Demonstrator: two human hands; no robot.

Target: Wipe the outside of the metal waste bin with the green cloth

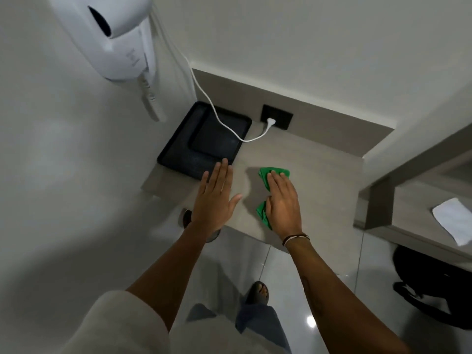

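Green cloth (pixel 265 178): crumpled, lying on the counter (pixel 319 180) near its front edge, roughly midway along the visible span. Two parts show, one past the fingertips and one beside the thumb; the middle is covered.

Right hand (pixel 282 204): palm down, fingers extended and flat, pressed onto the green cloth; not curled around it. Dark and light bands (pixel 295 238) circle the wrist.

Left hand (pixel 215 198): open, fingers straight and together, thumb spread, held over the counter just left of the green cloth, apart from it. Fingertips reach the near edge of the black tray (pixel 204 141); contact with the counter cannot be told.

Metal waste bin (pixel 187 218): only a dim rounded part shows on the floor below the counter's front left corner, mostly hidden behind the left forearm.

Black tray: rectangular, rimmed, set at the counter's back left corner against the wall.

Black socket plate (pixel 277 116): on the upstand at the back edge, with a white plug (pixel 270 121) in it.

White cord (pixel 212 106): runs from the plug across the black tray up to the wall-mounted hair dryer (pixel 112 37).

White folded cloth (pixel 454 219): on a lower surface at the far right.
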